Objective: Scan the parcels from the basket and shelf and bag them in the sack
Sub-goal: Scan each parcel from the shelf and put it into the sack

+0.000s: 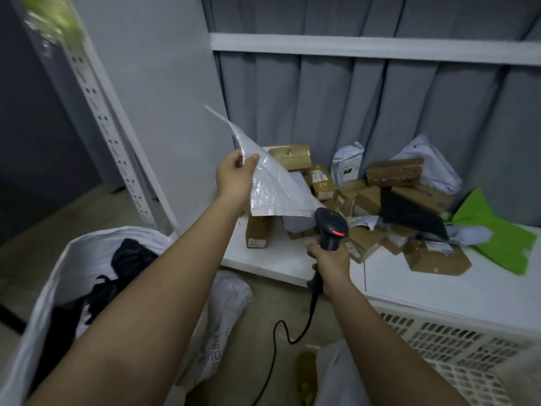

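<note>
We hold a white plastic mailer (272, 183) up in our left hand (234, 175), thumb and fingers pinching its upper left edge, so the left grip is closed on the parcel. The mailer hangs tilted above the left end of the white shelf (281, 259), its lower corner just beside the head of the black scanner (330, 227). Our right hand (330, 260) has its grip wrapped round the scanner's handle; a red light shows on the head, and its cable (281, 344) trails down to the floor. Behind, towards the shelf's back edge, lies a heap of cardboard parcels (366, 206), with a green bag (497, 235) towards the right. The open white sack (58, 276) stands low at left, dark items inside. A white basket (445, 344) sits at lower right, below the shelf's front edge.
</note>
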